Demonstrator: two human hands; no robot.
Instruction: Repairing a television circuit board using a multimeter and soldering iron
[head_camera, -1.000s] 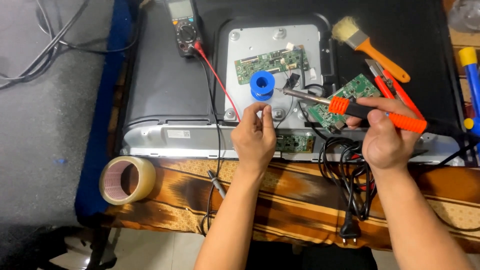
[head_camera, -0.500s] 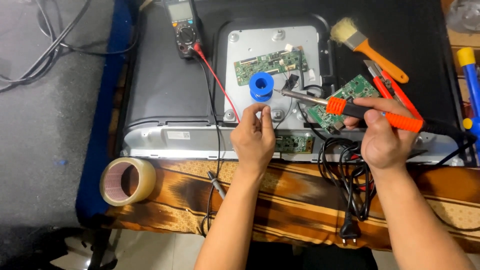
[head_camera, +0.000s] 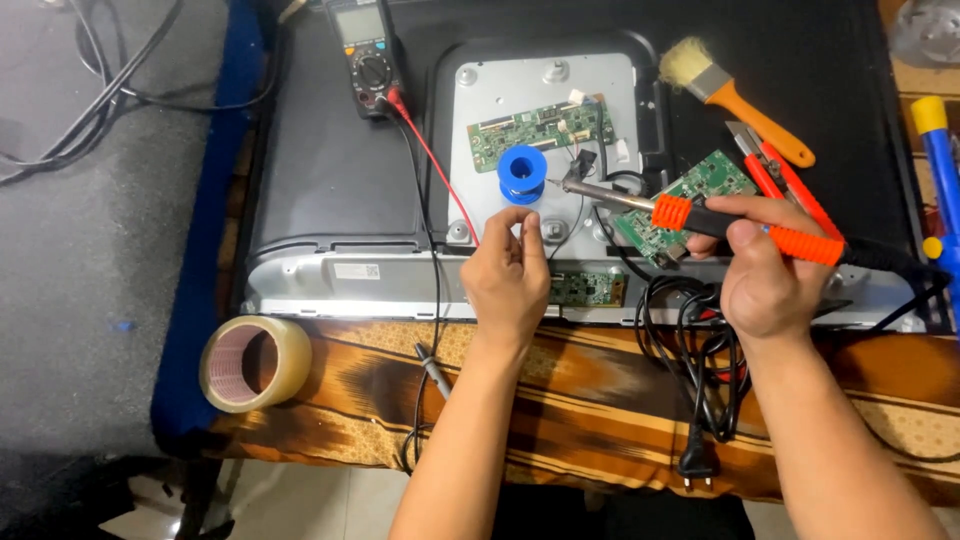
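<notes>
My right hand grips an orange and black soldering iron, its metal tip pointing left toward a blue spool of solder wire. My left hand pinches a thin strand of solder wire just below the spool, fingers closed on it. Both hands hover over the grey metal back plate of an opened flat screen lying face down. A green circuit board sits on that plate, and a second green board lies loose under the iron's handle.
A multimeter with a red lead lies at the back. A paintbrush and red-handled cutters rest at right. A tape roll stands at the table's front left. Black power cord coils near my right wrist.
The soldering iron tip has edged slightly left and down toward the solder strand. My left hand stays almost still.
</notes>
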